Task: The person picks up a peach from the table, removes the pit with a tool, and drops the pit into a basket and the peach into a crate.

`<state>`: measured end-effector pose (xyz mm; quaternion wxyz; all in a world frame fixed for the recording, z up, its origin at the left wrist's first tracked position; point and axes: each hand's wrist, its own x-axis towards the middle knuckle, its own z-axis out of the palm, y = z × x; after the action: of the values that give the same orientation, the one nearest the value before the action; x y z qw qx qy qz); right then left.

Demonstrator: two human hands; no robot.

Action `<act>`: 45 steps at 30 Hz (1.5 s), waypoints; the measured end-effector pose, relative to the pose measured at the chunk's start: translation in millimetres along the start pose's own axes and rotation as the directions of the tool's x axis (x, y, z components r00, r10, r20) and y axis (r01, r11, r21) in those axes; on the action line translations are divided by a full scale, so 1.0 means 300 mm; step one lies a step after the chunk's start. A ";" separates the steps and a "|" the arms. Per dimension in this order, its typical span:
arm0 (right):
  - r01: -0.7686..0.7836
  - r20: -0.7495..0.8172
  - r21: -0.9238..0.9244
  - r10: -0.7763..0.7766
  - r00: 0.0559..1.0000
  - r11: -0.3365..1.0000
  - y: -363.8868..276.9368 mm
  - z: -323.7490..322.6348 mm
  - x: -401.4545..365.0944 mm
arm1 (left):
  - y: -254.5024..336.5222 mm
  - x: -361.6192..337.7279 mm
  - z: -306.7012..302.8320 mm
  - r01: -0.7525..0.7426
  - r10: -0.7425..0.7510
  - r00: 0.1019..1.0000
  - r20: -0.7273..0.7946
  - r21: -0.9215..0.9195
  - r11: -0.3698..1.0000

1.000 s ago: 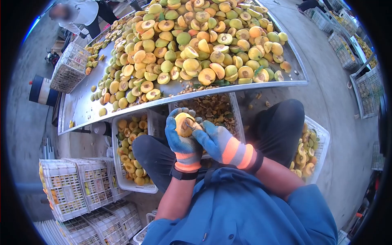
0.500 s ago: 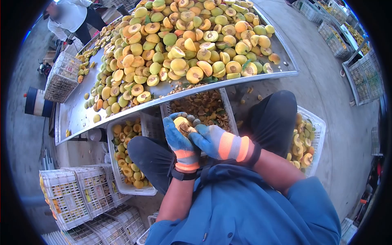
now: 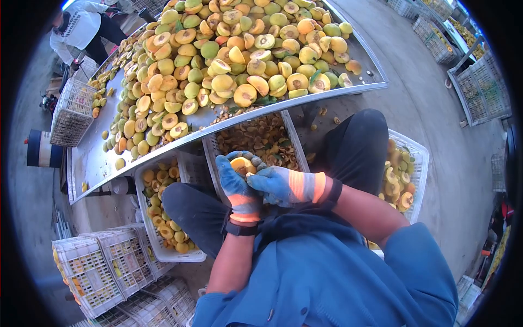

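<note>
Gloved in blue, my left hand (image 3: 236, 182) wraps round a halved yellow fruit (image 3: 242, 165), its cut side facing up. The fingers of my right hand (image 3: 278, 184) are closed at the fruit's lower right edge; what they grip, if anything, is too small and hidden to name. Both hands are above my lap, in front of a crate of brown fruit scraps (image 3: 261, 137). Beyond it, halved fruits (image 3: 222, 83) are heaped on a metal table (image 3: 210, 129).
Crates of fruit halves stand left (image 3: 172, 254) and right (image 3: 421, 163) of my legs. Stacked white crates (image 3: 95, 272) are at lower left. Another person (image 3: 84, 27) bends by the table's far left, near a crate (image 3: 72, 111) and a dark blue barrel (image 3: 42, 148).
My right hand has shifted slightly at the fruit, and the dark centre seen in it before no longer shows. The table and crates appear further left and higher in view.
</note>
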<state>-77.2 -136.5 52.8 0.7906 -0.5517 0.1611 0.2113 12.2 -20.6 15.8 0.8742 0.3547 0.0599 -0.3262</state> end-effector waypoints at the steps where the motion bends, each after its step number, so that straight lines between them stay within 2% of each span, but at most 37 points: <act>1: -0.050 0.065 0.124 0.042 0.997 0.991 0.020 -0.014 0.007 | 0.005 -0.013 0.011 -0.016 0.015 1.000 0.014 0.047 0.999; 3: -0.161 0.210 0.354 0.090 0.974 0.921 0.070 -0.040 0.028 | 0.017 -0.028 0.017 -0.018 0.013 0.999 0.043 0.108 0.994; 6: -0.246 0.379 0.578 0.011 0.926 0.778 0.100 -0.059 0.017 | 0.029 -0.024 0.014 0.022 -0.056 0.983 0.176 0.188 0.982; 9: -0.416 0.621 0.710 -0.226 0.751 0.567 0.141 -0.062 0.026 | 0.068 -0.022 0.026 0.251 -0.273 0.925 0.264 0.114 0.961; 11: -0.422 0.631 0.705 -0.233 0.740 0.570 0.149 -0.058 0.022 | 0.091 -0.008 0.013 0.149 -0.188 0.972 0.141 0.253 0.956; 12: -0.426 0.638 0.702 -0.236 0.733 0.571 0.152 -0.058 0.019 | 0.133 -0.004 0.006 -0.085 -0.053 0.966 0.252 0.507 0.858; 13: -0.335 0.547 0.675 -0.141 0.825 0.657 0.132 -0.049 -0.005 | 0.176 -0.002 -0.001 -0.338 0.089 0.929 0.360 0.724 0.602; 14: -0.253 0.439 0.618 -0.061 0.896 0.744 0.102 -0.041 -0.035 | 0.219 0.000 -0.008 -0.502 0.223 0.864 0.452 0.813 0.295; 15: -0.173 0.314 0.532 -0.003 0.950 0.829 0.073 -0.045 -0.043 | 0.297 0.024 -0.065 -0.591 0.328 0.772 0.545 0.805 0.056; 16: -0.064 0.160 0.152 0.040 0.986 0.986 0.082 -0.063 -0.016 | 0.376 0.048 -0.121 -0.603 0.423 0.659 0.622 0.773 -0.196; 17: 0.140 -0.017 -0.389 -0.159 0.987 0.910 0.128 -0.066 0.009 | 0.458 0.025 -0.149 -0.529 0.474 0.787 0.394 0.827 0.190; 18: 0.165 -0.054 -0.617 -0.250 0.967 0.770 0.172 -0.066 0.028 | 0.600 0.015 -0.180 -0.456 0.339 0.518 0.785 0.589 -0.667; 19: 0.132 -0.091 -0.804 -0.340 0.936 0.580 0.216 -0.067 0.047 | 0.667 0.031 -0.291 -0.401 0.473 0.511 0.718 0.685 -0.608; 20: 0.004 -0.180 -0.802 -0.247 0.952 0.597 0.198 -0.042 0.045 | 0.759 0.074 -0.443 -0.306 0.594 0.568 0.570 0.816 -0.490; 21: -0.125 -0.265 -0.790 -0.151 0.952 0.600 0.178 -0.015 0.043 | 0.807 0.083 -0.455 -0.151 0.623 0.616 0.483 0.848 -0.508; 22: -0.167 -0.281 -0.814 -0.125 0.952 0.557 0.177 0.003 0.039 | 0.846 0.089 -0.460 0.008 0.650 0.653 0.388 0.855 -0.519; 24: -0.065 -0.218 -0.791 -0.180 0.959 0.608 0.223 0.004 0.052 | 0.877 0.162 -0.512 -0.101 0.552 0.659 0.511 0.788 -0.608; 25: -0.060 -0.243 -0.767 -0.203 0.948 0.639 0.198 0.008 0.058 | 0.878 0.238 -0.534 -0.160 0.502 0.649 0.572 0.748 -0.644; 27: -0.054 -0.302 -0.702 -0.228 0.926 0.710 0.155 0.037 0.043 | 0.790 0.363 -0.416 -0.215 0.581 0.695 0.422 0.894 -0.392; 28: -0.116 -0.296 -0.751 -0.175 0.939 0.650 0.179 0.024 0.056 | 0.746 0.406 -0.331 -0.136 0.572 0.691 0.442 0.857 -0.497; 30: -0.229 -0.305 -0.832 -0.071 0.950 0.505 0.236 -0.029 0.093 | 0.697 0.531 -0.268 -0.022 0.469 0.792 0.390 0.786 -0.617; 31: -0.230 -0.337 -0.801 -0.100 0.936 0.553 0.224 -0.022 0.087 | 0.685 0.593 -0.252 0.091 0.387 0.892 0.234 0.746 -0.660; 32: -0.206 -0.323 -0.791 -0.107 0.940 0.576 0.207 -0.029 0.081 | 0.672 0.640 -0.246 0.191 0.307 0.950 0.053 0.679 -0.709; 34: -0.163 -0.303 -0.753 -0.116 0.946 0.637 0.189 -0.031 0.060 | 0.661 0.706 -0.286 0.157 0.248 0.969 -0.013 0.805 -0.572; 36: -0.146 -0.312 -0.772 -0.168 0.935 0.619 0.216 -0.042 0.069 | 0.647 0.738 -0.313 0.082 0.261 0.964 0.055 0.870 -0.487; 37: -0.130 -0.300 -0.764 -0.169 0.939 0.631 0.210 -0.038 0.072 | 0.631 0.740 -0.326 -0.004 0.297 0.949 0.107 0.944 -0.330; 38: -0.111 -0.281 -0.755 -0.167 0.945 0.646 0.206 -0.025 0.076 | 0.622 0.737 -0.344 -0.048 0.341 0.928 0.150 0.956 -0.290; 40: 0.038 -0.299 -0.619 -0.280 0.912 0.785 0.163 -0.001 0.076 | 0.592 0.703 -0.304 -0.145 0.431 0.873 0.230 0.964 -0.221; 41: 0.120 -0.306 -0.541 -0.328 0.894 0.832 0.137 0.004 0.073 | 0.568 0.666 -0.270 -0.191 0.464 0.858 0.220 0.976 -0.110; 42: 0.201 -0.321 -0.456 -0.371 0.871 0.867 0.109 0.010 0.070 | 0.548 0.598 -0.192 -0.279 0.438 0.888 0.140 0.921 0.271; 43: 0.311 -0.319 -0.373 -0.435 0.842 0.874 0.073 0.019 0.066 | 0.529 0.519 -0.113 -0.312 0.380 0.922 0.075 0.727 0.612; 44: 0.312 -0.322 -0.297 -0.402 0.857 0.903 0.041 0.031 0.061 | 0.503 0.459 -0.082 -0.289 0.303 0.952 0.035 0.423 0.859; 45: 0.311 -0.321 -0.222 -0.370 0.872 0.924 0.008 0.041 0.060 | 0.480 0.424 -0.096 -0.237 0.237 0.971 0.035 0.306 0.922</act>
<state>-62.7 -121.4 46.3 0.7252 -0.6632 0.1838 -0.0227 203.3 8.5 35.4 0.8411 0.4915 -0.0339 -0.2230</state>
